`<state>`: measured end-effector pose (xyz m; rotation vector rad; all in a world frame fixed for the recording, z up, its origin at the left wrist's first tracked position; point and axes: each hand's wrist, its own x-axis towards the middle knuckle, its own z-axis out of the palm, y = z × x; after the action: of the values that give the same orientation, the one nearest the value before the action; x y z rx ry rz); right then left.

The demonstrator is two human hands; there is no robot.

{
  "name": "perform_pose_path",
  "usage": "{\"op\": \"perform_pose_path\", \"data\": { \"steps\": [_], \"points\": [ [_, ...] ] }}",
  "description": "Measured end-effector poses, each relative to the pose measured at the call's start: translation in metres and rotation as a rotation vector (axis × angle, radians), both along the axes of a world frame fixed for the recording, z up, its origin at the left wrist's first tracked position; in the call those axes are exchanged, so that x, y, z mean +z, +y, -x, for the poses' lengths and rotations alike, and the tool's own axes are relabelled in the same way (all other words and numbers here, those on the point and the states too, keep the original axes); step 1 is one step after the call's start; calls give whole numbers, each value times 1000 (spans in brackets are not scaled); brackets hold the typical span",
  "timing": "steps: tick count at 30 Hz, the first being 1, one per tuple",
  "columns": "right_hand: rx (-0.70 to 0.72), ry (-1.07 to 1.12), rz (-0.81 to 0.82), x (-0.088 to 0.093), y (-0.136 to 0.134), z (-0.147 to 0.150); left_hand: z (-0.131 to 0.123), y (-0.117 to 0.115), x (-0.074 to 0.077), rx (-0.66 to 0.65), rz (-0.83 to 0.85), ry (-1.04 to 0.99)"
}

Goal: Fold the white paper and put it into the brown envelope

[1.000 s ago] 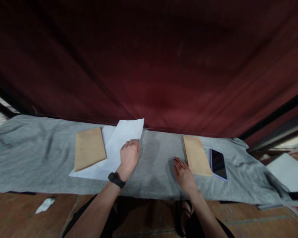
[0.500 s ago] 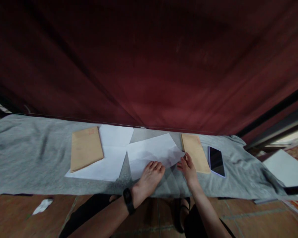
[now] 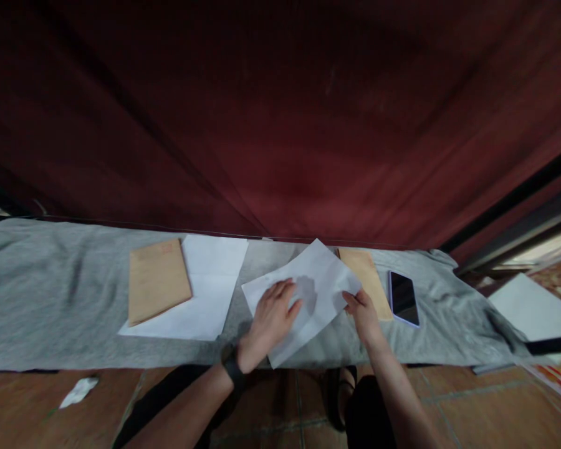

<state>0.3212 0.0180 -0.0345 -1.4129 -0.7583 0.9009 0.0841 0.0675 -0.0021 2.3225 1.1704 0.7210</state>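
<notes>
A white sheet of paper [image 3: 325,293] lies slantwise on the grey cloth in front of me, its right corner lifted. My right hand [image 3: 362,312] pinches that corner between thumb and fingers. Spread over the left part of the sheet, my left hand [image 3: 273,315] rests with thumb and fingers apart, a dark band on its wrist. Just right of the sheet is a brown envelope [image 3: 369,280], partly covered by the paper and my right hand. To the left, a stack of brown envelopes [image 3: 159,282] sits on other white paper [image 3: 215,287].
A phone [image 3: 404,299] with a purple edge lies right of the envelope. The grey cloth [image 3: 51,293] covers the long narrow surface, backed by a dark red hanging sheet [image 3: 280,156]. A crumpled white scrap [image 3: 79,391] is on the tiled floor. A white board [image 3: 537,308] stands far right.
The white sheet has turned, its near edge now swung down toward me and its right corner raised. My left hand has moved up and left onto it with fingers spread; my right keeps the corner.
</notes>
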Motion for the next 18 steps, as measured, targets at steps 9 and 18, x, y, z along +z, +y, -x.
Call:
{"op": "perform_pose_path", "data": {
  "steps": [9, 18],
  "points": [
    [66, 267, -156, 46, -9, -12, 23, 67, -27, 209, 620, -499],
    [37, 376, -154, 51, -5, -18, 20, 45, 3, -95, 915, -662]
  ]
}}
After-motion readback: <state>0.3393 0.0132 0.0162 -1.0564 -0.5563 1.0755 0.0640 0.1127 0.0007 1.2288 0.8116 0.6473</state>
